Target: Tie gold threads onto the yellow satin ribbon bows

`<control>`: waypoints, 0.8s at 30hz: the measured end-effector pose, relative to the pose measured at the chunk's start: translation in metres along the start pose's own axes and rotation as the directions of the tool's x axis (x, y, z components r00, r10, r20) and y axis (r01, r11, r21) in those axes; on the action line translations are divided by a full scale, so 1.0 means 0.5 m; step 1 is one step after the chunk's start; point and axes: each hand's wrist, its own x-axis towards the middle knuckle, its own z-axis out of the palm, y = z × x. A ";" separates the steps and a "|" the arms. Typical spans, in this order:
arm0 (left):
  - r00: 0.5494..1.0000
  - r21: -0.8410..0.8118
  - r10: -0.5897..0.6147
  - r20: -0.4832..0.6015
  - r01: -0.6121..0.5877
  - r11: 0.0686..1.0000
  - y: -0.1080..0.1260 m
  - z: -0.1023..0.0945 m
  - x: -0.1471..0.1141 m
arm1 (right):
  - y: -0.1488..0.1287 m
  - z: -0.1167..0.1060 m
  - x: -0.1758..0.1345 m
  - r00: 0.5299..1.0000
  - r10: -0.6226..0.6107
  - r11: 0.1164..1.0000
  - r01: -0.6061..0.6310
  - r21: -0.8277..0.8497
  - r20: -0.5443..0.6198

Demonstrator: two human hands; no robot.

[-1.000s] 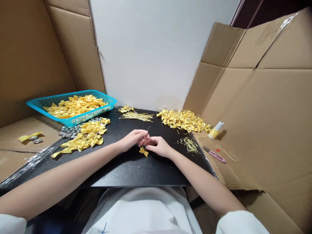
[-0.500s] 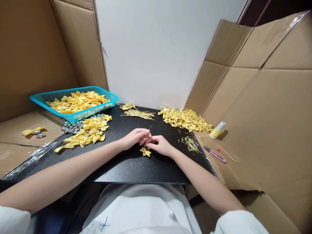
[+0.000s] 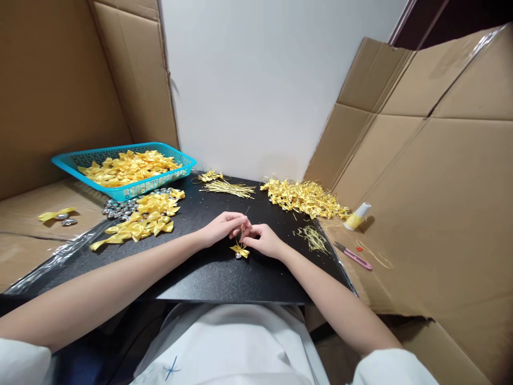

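Over the front middle of the black tabletop (image 3: pixel 224 280), my left hand (image 3: pixel 223 229) and my right hand (image 3: pixel 262 238) meet, fingertips pinched together. Both are closed on a thin yellow cord (image 3: pixel 242 235), part of which the fingers hide. From that cord a yellow ribbon bow (image 3: pixel 242 250) hangs just below the fingers, with a small silver bell-like piece (image 3: pixel 238 255) at its underside. I cannot make out whether the bow touches the table.
At the left, a blue basket (image 3: pixel 124 192) holds many yellow bows, with loose bows (image 3: pixel 154 206) and silver pieces (image 3: pixel 120 208) before it. Cut cords (image 3: pixel 230 188) lie behind my hands. Rightward are corded bows (image 3: pixel 304 198), cord scraps (image 3: pixel 313 239), a thread cone (image 3: pixel 358 216) and pink thread snips (image 3: pixel 355 256).
My fingers have shifted slightly on the cord, which now curves more between them. The bow below has turned a little. Both hands stay in nearly the same place.
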 end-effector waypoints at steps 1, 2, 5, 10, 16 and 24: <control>0.999 0.050 0.025 -0.021 -0.024 0.998 -0.001 -0.003 0.000 | 0.000 0.000 0.000 1.000 0.006 1.000 -0.006 -0.013 -0.006; 0.998 0.102 0.050 -0.043 -0.046 0.994 -0.002 -0.007 -0.001 | 0.000 -0.001 0.000 1.000 0.012 1.000 -0.013 -0.024 -0.010; 0.990 0.237 0.104 -0.098 -0.078 0.968 -0.007 -0.016 -0.001 | -0.001 -0.001 -0.001 1.000 0.029 0.998 -0.029 -0.050 -0.011; 0.972 0.408 0.208 -0.111 -0.146 0.901 -0.010 -0.019 -0.003 | -0.007 -0.004 -0.001 0.994 -0.102 0.964 0.088 -0.250 -0.043; 0.962 0.520 0.265 -0.069 -0.192 0.832 0.001 -0.014 -0.012 | -0.013 -0.009 -0.005 0.973 -0.187 0.906 0.120 -0.405 -0.132; 0.969 0.496 0.238 0.070 -0.241 0.834 0.006 -0.015 -0.019 | -0.011 -0.014 -0.004 0.954 -0.216 0.915 0.124 -0.384 -0.208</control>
